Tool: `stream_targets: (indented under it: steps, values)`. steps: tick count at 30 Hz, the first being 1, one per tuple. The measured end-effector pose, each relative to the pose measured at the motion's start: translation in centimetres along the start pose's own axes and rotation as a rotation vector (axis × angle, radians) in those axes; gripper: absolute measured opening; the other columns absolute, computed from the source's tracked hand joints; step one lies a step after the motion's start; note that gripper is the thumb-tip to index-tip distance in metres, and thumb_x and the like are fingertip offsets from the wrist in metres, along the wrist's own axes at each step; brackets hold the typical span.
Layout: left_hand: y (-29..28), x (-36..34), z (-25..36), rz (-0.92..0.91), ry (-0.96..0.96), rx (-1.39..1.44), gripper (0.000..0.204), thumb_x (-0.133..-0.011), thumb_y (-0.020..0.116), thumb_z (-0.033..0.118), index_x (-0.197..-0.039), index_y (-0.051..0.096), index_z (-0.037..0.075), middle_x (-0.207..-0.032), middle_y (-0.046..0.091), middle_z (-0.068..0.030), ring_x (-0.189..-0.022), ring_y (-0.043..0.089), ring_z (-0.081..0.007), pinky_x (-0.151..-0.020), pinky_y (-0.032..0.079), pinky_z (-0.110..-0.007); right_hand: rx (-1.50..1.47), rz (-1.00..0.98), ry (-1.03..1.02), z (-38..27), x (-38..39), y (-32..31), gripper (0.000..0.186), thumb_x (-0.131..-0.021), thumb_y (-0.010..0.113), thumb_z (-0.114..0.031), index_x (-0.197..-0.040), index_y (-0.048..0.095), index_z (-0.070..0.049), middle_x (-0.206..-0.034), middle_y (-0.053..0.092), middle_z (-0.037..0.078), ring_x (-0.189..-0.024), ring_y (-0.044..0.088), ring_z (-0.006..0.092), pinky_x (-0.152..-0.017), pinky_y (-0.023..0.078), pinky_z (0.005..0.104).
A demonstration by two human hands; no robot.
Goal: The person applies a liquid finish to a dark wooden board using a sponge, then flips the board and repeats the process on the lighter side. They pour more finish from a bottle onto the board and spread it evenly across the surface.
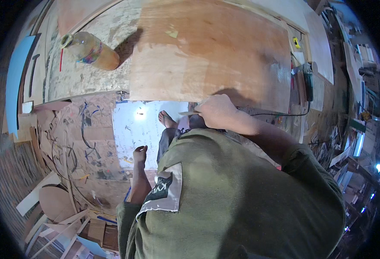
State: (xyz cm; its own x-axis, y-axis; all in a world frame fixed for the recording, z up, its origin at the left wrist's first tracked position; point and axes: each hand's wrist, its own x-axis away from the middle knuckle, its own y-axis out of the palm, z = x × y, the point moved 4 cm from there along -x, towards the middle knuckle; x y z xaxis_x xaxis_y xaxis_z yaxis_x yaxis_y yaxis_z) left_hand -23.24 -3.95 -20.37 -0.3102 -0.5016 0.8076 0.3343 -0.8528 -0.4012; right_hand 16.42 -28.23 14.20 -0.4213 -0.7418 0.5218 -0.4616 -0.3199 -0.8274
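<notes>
My right hand [218, 111] is closed at the near edge of a large reddish-brown wood panel [207, 52]. A thin, flat, pale piece [189, 113] sticks out leftward from its fingers; its exact kind does not show. Down at my left side hangs my left hand [140, 154], its fingers curled in with nothing visible in them. The panel lies flat on the worn workbench [75, 82], with darker, wet-looking patches on its surface. Left of it, a clear bottle [95, 52] with a cloudy orange-yellow content appears on the bench.
A thin red stick [61, 60] shows beside the bottle. At the right are a dark power tool [308, 82] with a cord and a small yellow object [296, 42]. A white sheet [127, 129] lies on the floor by my feet. Wood offcuts [58, 203] are piled lower left.
</notes>
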Motion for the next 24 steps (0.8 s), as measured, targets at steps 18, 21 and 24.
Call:
stream_targets:
  steps: [18,21,24]
  values:
    - [1.3,2.6,-2.7,0.066,-0.07,0.131,0.042,-0.086,0.077,0.026,-0.114,0.069,-0.004,-0.103,0.072,-0.019,-0.094,0.066,-0.0258,-0.084,0.05,-0.036,0.192,0.393,0.263,10.9,-14.3,-7.6,0.019,-0.086,0.058,-0.015,-0.096,0.074,-0.012,-0.092,0.072,0.013,-0.087,0.071,0.0333,-0.073,0.057,0.0469]
    - [1.1,2.6,-4.9,0.072,-0.118,0.146,0.043,-0.084,0.078,0.028,-0.111,0.071,-0.005,-0.104,0.072,-0.0195,-0.099,0.066,-0.0273,-0.088,0.05,-0.037,0.254,0.324,0.158,6.3,-12.9,-4.0,0.015,-0.083,0.06,-0.014,-0.086,0.075,-0.013,-0.08,0.072,0.014,-0.076,0.072,0.0337,-0.065,0.057,0.0477]
    - [1.4,2.0,-4.2,0.062,-0.103,0.121,0.043,-0.084,0.078,0.028,-0.111,0.07,-0.005,-0.103,0.072,-0.0193,-0.098,0.066,-0.0273,-0.088,0.05,-0.037,0.219,0.17,-0.049,-0.7,-8.0,-1.4,0.015,-0.079,0.064,-0.017,-0.087,0.075,-0.011,-0.082,0.072,0.014,-0.08,0.071,0.0322,-0.067,0.056,0.047]
